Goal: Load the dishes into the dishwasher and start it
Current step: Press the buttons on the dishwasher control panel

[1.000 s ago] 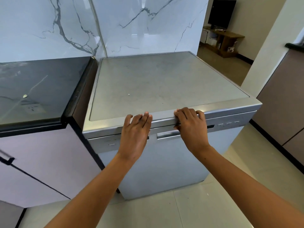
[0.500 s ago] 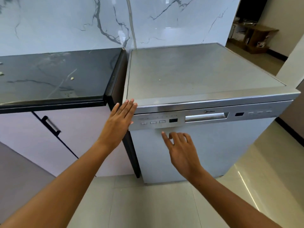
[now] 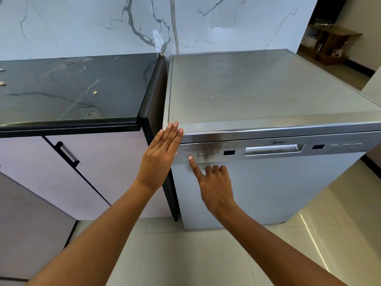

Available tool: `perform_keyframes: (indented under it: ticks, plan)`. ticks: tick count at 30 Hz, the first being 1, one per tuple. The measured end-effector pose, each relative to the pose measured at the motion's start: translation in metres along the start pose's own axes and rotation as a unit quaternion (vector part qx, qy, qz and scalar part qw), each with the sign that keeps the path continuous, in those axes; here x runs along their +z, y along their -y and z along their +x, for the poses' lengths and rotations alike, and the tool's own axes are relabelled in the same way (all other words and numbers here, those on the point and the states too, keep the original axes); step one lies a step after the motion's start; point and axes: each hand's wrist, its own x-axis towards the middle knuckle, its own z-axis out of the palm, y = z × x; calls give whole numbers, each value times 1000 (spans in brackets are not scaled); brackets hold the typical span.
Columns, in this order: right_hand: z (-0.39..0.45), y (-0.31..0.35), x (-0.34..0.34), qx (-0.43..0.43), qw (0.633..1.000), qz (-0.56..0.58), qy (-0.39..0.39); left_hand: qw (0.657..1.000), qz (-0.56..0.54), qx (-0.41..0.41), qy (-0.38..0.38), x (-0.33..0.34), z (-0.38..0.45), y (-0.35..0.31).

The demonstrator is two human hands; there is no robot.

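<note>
Steel dishwasher (image 3: 268, 182) beside the dark counter (image 3: 72, 89), door closed, right hand (image 3: 214, 186) index on its leftmost button (image 3: 189, 156).
Left hand (image 3: 160, 153) rests flat, fingers (image 3: 174, 131) released, holding nothing; right fingers curl loosely. The fingertip could slip off the small button, or press the wrong one.

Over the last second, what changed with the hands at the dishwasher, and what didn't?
Both hands left the door's top edge. The right hand dropped and moved left, and its forefinger now touches the leftmost button. The left hand moved to the dishwasher's left front corner, open and flat. Nothing was grasped. The door stayed shut; the counter is unchanged.
</note>
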Motion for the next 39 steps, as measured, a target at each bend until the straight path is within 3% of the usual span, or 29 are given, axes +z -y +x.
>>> perform_keyframes:
  ticks: [11, 15, 27, 33, 39]
  plan:
    - [1, 4, 12, 21, 998, -2, -56, 997, -51, -52, -34, 6, -1, -8]
    - [2, -2, 12, 15, 999, 37, 19, 996, -61, -57, -39, 8, -1, -8]
    - [-1, -5, -15, 9, 997, 55, 52, 994, -73, -79, -24, 4, 0, -12]
    - [-28, -32, 10, -26, 995, 30, -86, 992, -74, -96, -37, 0, 1, -18]
    - [-33, -42, 24, -10, 989, 62, -131, 992, -74, -94, -37, 0, 2, -19]
